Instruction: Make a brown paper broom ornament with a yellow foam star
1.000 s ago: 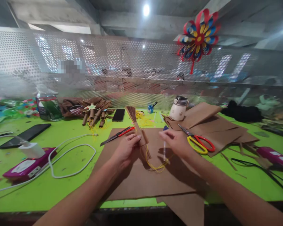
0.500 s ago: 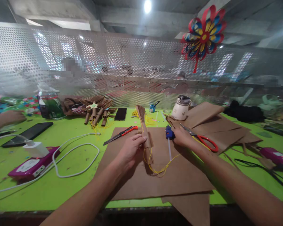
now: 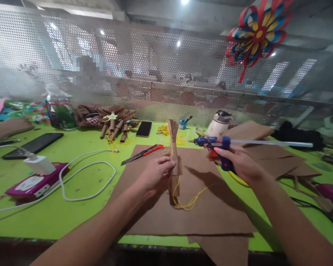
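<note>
My left hand (image 3: 161, 173) pinches a small broom-like bundle of rolled brown paper (image 3: 174, 147), its fringed end pointing away from me. Yellow string (image 3: 189, 204) trails from the bundle over the brown paper sheet (image 3: 211, 218) underneath. In my right hand (image 3: 240, 162) is a blue hot glue gun (image 3: 215, 142), raised over the sheet. Its nozzle points left toward the bundle without touching it, and a long clear glue stick (image 3: 274, 143) sticks out of its back. A red-handled utility knife (image 3: 144, 153) lies left of the bundle.
Finished paper bundles (image 3: 118, 127), a phone (image 3: 144, 129), a small blue pot (image 3: 182, 124) and a white bottle (image 3: 218, 123) stand or lie farther back. At left are a power strip (image 3: 34, 184) with a white cable and another person's hand (image 3: 19, 126). Brown paper (image 3: 280, 159) is stacked at right.
My right hand has lifted the glue gun off the table and turned its nozzle leftward. My left hand still holds the paper bundle. The view has shifted slightly.
</note>
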A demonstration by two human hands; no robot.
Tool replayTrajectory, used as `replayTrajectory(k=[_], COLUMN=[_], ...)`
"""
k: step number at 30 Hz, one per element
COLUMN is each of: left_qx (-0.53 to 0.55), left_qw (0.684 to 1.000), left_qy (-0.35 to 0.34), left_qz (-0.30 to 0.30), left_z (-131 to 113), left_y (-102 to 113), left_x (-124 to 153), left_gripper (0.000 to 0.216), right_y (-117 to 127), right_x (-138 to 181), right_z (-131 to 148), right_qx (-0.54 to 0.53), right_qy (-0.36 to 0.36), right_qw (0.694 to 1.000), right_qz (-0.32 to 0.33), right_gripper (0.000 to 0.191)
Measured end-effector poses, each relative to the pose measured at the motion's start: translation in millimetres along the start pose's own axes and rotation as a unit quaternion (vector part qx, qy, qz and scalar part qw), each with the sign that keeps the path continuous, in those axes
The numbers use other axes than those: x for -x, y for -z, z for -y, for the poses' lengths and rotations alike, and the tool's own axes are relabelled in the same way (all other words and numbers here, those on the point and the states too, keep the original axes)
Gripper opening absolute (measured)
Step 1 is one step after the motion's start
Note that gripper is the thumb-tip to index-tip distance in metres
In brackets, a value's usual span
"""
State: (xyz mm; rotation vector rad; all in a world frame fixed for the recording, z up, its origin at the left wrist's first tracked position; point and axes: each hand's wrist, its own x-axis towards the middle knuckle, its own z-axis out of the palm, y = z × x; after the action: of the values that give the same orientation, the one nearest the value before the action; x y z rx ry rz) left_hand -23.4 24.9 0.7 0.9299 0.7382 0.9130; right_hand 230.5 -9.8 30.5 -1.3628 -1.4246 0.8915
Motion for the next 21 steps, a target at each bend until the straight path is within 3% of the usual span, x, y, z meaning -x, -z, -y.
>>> replayTrajectory(k=[3, 7, 21], left_qx=[0.01, 0.02, 0.03], left_qw=[1.0, 1.0, 0.997], left_qy=[0.006, 0.021, 0.073], left_qz=[-0.006, -0.002, 0.013], left_z=[0.2, -0.2, -5.4], left_y=[0.2, -1.3, -6.1], left_x=[-0.6, 0.1, 8.9], left_gripper=[0.013, 0.009, 0.015], right_y=[-2.4, -9.8, -11.6], right_x=[19.9, 30.3, 36.4], right_z=[6.6, 4.8, -1.6], right_qx=[-0.044, 0.045, 0.104], right_qy=[0.002, -0.01, -0.023], right_qw=[0.998, 0.996, 0.992], right_qz=[0.047, 0.07, 0.074], right_gripper=[0.039, 0.047, 0.048])
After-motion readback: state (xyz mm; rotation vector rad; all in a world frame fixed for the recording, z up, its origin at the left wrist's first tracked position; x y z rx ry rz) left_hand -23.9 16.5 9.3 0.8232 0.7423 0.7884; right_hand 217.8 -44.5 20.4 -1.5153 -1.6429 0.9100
